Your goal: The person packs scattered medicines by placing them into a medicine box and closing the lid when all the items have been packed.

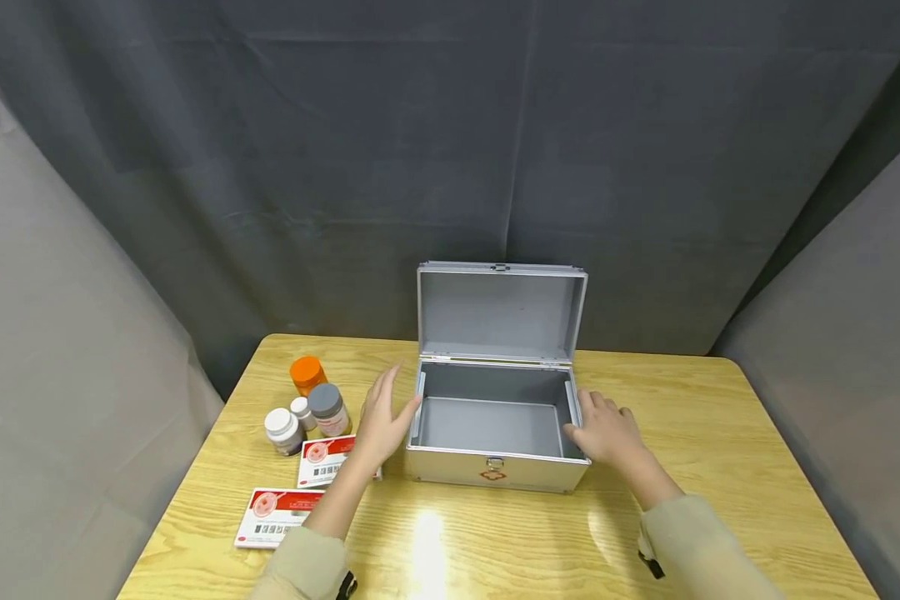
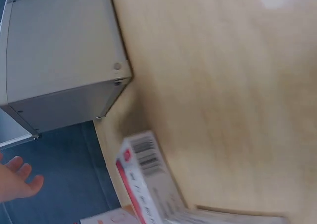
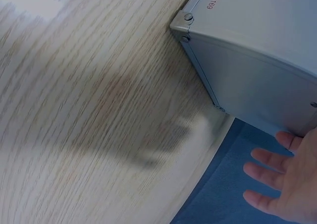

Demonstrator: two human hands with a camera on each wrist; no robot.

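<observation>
A metal first-aid box (image 1: 450, 469) stands on the table with its lid (image 1: 498, 312) raised and its grey inside bare. At the box's left edge, my left hand (image 1: 382, 425) has its fingers extended and spread, holding nothing. My right hand (image 1: 609, 429) is at the right edge, thumb by the rim and fingers outside the wall. The right wrist view shows those fingers (image 3: 267, 177) spread, one close to the box's side; contact is hard to tell. Two red-and-white medicine cartons (image 1: 318, 462) (image 1: 270, 521) lie left of the box, partly covered by my left arm.
Beyond the cartons stand an orange-capped bottle (image 1: 307, 373), a grey-capped bottle (image 1: 328, 408) and two white bottles (image 1: 282, 429) (image 1: 302, 410). A dark curtain (image 1: 345, 167) hangs behind the wooden table (image 1: 690, 433), with pale cloth at both sides.
</observation>
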